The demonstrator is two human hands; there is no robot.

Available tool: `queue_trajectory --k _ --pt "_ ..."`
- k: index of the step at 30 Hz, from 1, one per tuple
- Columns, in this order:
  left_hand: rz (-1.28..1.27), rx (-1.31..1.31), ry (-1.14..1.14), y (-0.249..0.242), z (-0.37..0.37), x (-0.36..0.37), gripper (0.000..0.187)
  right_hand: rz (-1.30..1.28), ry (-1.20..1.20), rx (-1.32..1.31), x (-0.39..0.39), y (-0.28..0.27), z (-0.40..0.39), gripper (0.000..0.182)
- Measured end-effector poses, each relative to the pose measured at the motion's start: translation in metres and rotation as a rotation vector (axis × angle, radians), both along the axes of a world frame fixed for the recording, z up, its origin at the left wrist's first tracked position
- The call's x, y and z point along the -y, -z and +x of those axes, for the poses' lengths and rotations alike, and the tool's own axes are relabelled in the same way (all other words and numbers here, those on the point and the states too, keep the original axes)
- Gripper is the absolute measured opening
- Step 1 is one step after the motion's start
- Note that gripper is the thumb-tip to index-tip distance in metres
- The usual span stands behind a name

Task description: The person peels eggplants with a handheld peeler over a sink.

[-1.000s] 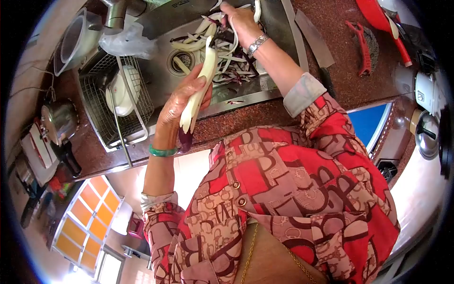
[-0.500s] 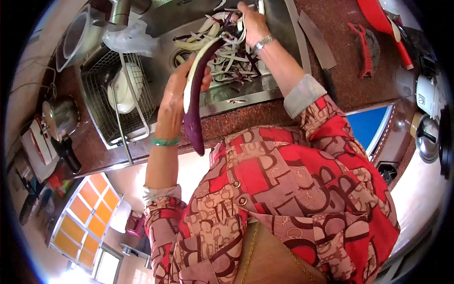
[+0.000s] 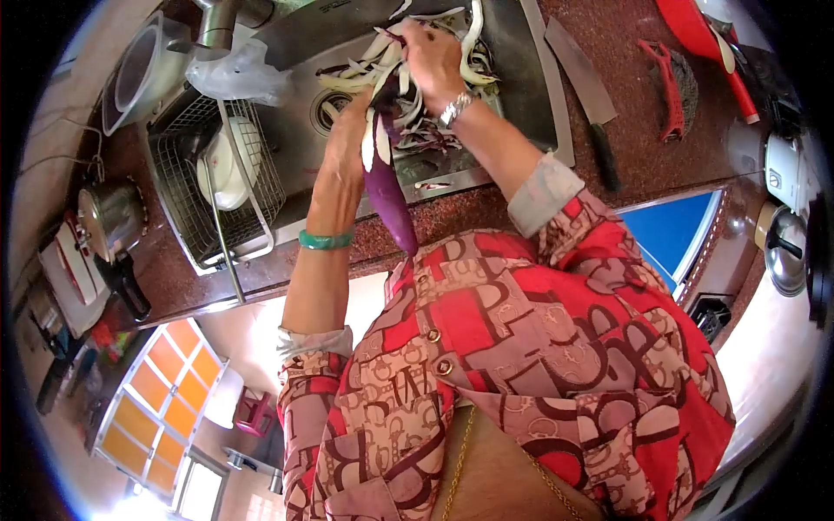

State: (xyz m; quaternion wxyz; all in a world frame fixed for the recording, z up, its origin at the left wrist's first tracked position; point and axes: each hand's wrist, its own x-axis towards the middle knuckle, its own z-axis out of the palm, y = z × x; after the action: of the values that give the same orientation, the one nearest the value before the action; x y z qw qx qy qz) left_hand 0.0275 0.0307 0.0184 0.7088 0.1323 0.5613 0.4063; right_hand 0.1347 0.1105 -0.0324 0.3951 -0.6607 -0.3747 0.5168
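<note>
A long purple eggplant (image 3: pixel 390 204), with pale peeled strips along its upper part, points down toward the person's shirt. My left hand (image 3: pixel 349 130), with a green bangle at the wrist, is wrapped round its upper part. My right hand (image 3: pixel 434 62), wearing a metal watch, is curled over the sink close to the eggplant's top end; what it holds is hidden. Purple and white peel strips (image 3: pixel 473 52) lie in the steel sink (image 3: pixel 512 95) below and around both hands.
At the left are a wire dish rack (image 3: pixel 165 165) with a white bowl (image 3: pixel 233 162), a plastic bag (image 3: pixel 239 71) and a steel pot (image 3: pixel 113 217). To the right of the sink lie a knife (image 3: pixel 580 78), a red mesh item (image 3: pixel 667 91) and a red-handled tool (image 3: pixel 738 87).
The eggplant has turned and shifted right with my left hand. My right hand has moved left and nearer the eggplant's top end. Long peel strips now show to its right.
</note>
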Motion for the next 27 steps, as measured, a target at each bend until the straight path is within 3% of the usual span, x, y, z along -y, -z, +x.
queue_trajectory --k 3,5,6,7,9,10,12,13,14,15,17,19,21,23,25,27 --pt "-0.015 0.047 0.048 -0.004 -0.005 0.009 0.028 0.156 0.102 0.064 -0.028 0.043 0.013 0.046" --pt "-0.053 0.122 0.051 -0.004 -0.013 0.015 0.029 -0.021 -0.027 0.288 -0.049 0.044 0.037 0.049" --pt "-0.022 0.158 0.115 -0.009 -0.017 0.021 0.032 -0.017 0.114 0.197 -0.049 0.038 0.042 0.054" --pt "0.009 0.194 0.179 -0.012 -0.022 0.025 0.036 -0.033 0.142 0.413 -0.058 0.053 0.049 0.056" --pt "0.003 0.225 0.124 -0.001 -0.030 0.029 0.036 -0.140 0.103 0.258 -0.066 0.068 0.069 0.056" --pt "-0.035 0.150 0.030 0.002 -0.030 0.027 0.033 -0.169 0.285 0.172 -0.059 0.051 0.057 0.052" --pt "-0.120 0.047 -0.084 0.005 -0.028 0.018 0.031 0.042 0.161 -0.146 -0.030 0.030 0.037 0.045" --pt "-0.121 0.050 -0.078 0.012 -0.029 0.014 0.031 -0.001 0.128 -0.187 -0.016 0.005 0.022 0.036" --pt "-0.089 0.063 -0.049 0.023 -0.029 0.011 0.032 0.146 0.099 -0.123 -0.011 0.024 0.005 0.036" --pt "-0.055 0.072 -0.022 0.027 -0.029 0.008 0.034 -0.015 -0.025 -0.207 0.005 -0.011 0.000 0.038" --pt "-0.029 0.170 -0.176 0.002 -0.010 0.001 0.029 0.038 -0.026 -0.262 0.020 -0.018 -0.021 0.038" --pt "-0.041 0.123 -0.118 0.001 -0.012 0.005 0.030 0.032 -0.010 -0.163 0.014 -0.023 -0.020 0.037" --pt "-0.097 -0.101 0.030 -0.005 -0.015 0.010 0.031 0.170 0.134 0.016 -0.020 0.017 -0.002 0.036" --pt "-0.031 -0.044 0.102 0.003 -0.023 0.017 0.033 -0.099 0.147 -0.007 -0.048 0.038 0.031 0.050" --pt "0.006 -0.058 0.055 0.002 -0.028 0.024 0.035 -0.207 0.325 -0.267 -0.060 0.041 0.046 0.048" --pt "0.025 0.022 0.013 0.009 -0.032 0.026 0.038 -0.269 0.236 -0.246 -0.043 0.038 0.043 0.048"
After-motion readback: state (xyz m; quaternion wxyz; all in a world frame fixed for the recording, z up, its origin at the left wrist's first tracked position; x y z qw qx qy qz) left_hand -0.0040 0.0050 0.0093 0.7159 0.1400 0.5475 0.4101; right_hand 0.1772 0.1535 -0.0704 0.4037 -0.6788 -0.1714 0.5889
